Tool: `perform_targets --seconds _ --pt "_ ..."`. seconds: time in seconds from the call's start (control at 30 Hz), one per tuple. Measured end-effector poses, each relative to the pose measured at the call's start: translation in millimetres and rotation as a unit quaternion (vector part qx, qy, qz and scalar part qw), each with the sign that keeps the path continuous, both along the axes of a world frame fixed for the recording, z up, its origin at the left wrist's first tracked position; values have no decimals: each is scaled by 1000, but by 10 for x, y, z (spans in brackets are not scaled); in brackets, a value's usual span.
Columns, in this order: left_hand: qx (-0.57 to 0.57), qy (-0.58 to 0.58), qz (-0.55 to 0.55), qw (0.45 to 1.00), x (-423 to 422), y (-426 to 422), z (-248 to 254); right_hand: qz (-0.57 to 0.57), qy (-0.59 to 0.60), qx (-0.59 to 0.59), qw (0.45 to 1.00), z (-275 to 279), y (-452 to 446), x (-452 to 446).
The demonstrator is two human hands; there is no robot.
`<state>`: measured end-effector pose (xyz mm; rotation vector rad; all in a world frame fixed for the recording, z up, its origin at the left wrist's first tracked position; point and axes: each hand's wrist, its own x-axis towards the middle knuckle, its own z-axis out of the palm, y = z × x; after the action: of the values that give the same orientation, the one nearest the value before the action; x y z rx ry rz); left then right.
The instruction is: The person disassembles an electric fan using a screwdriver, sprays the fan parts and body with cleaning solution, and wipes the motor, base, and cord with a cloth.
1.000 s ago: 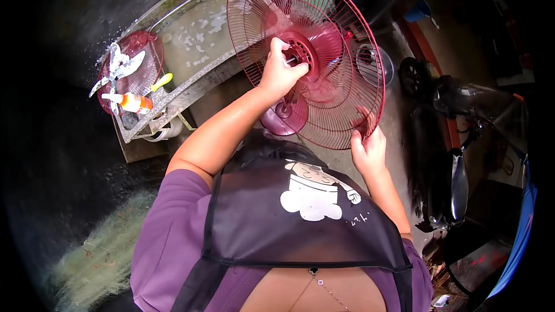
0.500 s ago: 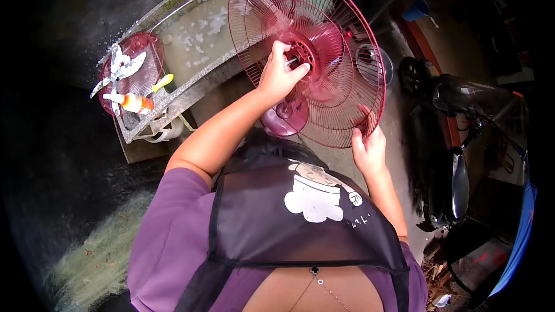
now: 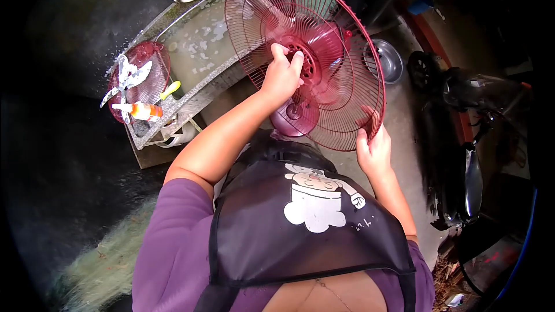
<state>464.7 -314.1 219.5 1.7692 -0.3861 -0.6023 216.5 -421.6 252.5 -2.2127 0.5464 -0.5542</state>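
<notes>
Next to the concrete sink [image 3: 202,89], I see a red fan [image 3: 326,43] facing the person, with its round base [image 3: 303,125] showing low down. The left hand [image 3: 282,74] is at the middle hub [image 3: 308,65], thumb and fingers bent close around it; I can't tell if the tips pinch anything. The right hand [image 3: 374,141] pinches the edge of the wire guard [image 3: 341,89], thumb in front and fingers behind. I think a firm hold on the edge would help stop wobbles, and soft, straight fingers would suit the hub best. On the sink's corner lie pale fan blades [image 3: 132,76], a yellow-green handle [image 3: 171,89] and an orange-and-white bottle [image 3: 145,111], near another red guard [image 3: 151,60].
</notes>
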Motion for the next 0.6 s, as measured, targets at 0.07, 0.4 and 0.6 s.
perform_targets --seconds 0.07,0.4,0.6 --pt "4 9 19 1000 0 -37 -4 4 -5 -8 1000 4 7 1" --pt "3 -1 124 992 162 -212 -368 43 -3 -6 999 105 -14 86" --pt "-32 49 138 989 102 -254 -282 50 15 -3 999 118 -23 72"
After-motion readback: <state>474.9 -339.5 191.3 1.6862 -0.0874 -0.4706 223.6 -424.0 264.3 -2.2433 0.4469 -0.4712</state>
